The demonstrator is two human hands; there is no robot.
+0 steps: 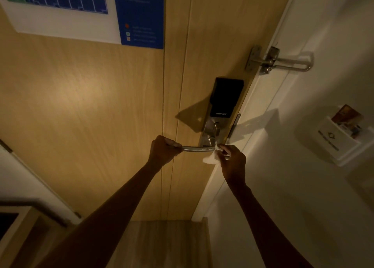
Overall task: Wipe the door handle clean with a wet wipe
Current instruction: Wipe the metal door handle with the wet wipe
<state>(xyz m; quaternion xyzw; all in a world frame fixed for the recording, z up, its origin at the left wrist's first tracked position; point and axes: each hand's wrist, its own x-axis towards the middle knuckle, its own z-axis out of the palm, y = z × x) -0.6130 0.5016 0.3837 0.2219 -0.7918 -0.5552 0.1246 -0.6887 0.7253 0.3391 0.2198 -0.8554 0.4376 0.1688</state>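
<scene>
A silver lever door handle [197, 148] juts out from a black smart lock [224, 99] on a light wooden door [91, 105]. My left hand [163, 150] is closed around the handle's free left end. My right hand [232, 160] pinches a crumpled white wet wipe [210, 158] and presses it against the handle's right end, close to the pivot. Part of the wipe hangs below the handle.
A metal swing guard latch [281, 62] bridges door and white frame above the lock. A key card holder [340, 138] with a card sits on the white wall at right. A blue and white evacuation notice [87, 10] is fixed on the door's upper part. A cabinet edge [24, 217] stands at lower left.
</scene>
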